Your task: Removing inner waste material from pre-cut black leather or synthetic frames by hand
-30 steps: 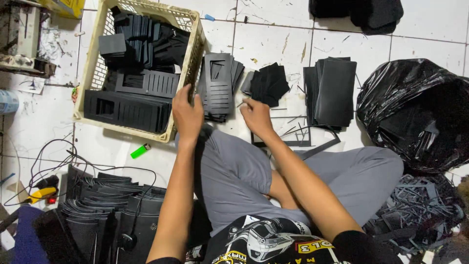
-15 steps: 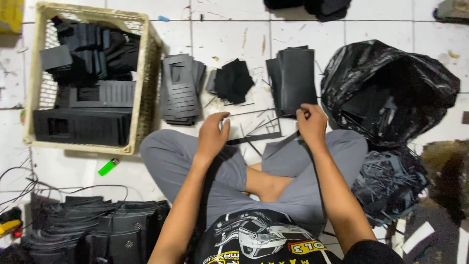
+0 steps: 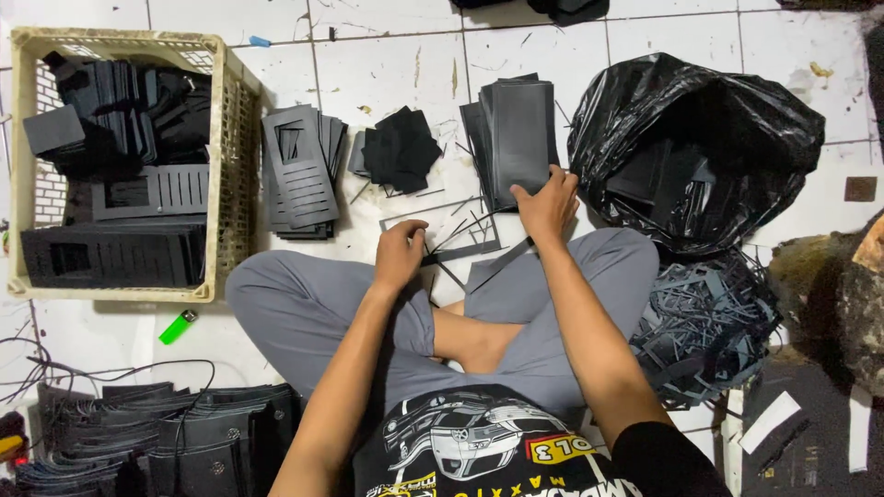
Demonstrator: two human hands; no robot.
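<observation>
I sit cross-legged on a white tiled floor. My right hand rests on the near end of a stack of dark grey rectangular sheets, fingers gripping its lower edge. My left hand lies on thin black cut-out strips and frames on the floor by my knee, fingers curled over them. Between the hands and the crate lie a pile of slotted black panels and a heap of small black squares.
A cream plastic crate full of black parts stands at the left. A black rubbish bag lies open at the right, with tangled black offcuts below it. A green lighter and stacked black pieces lie at lower left.
My view has shifted right. My right hand moved from the floor by my knee up to the grey sheet stack. My left hand left the slotted panels and came down to the strips.
</observation>
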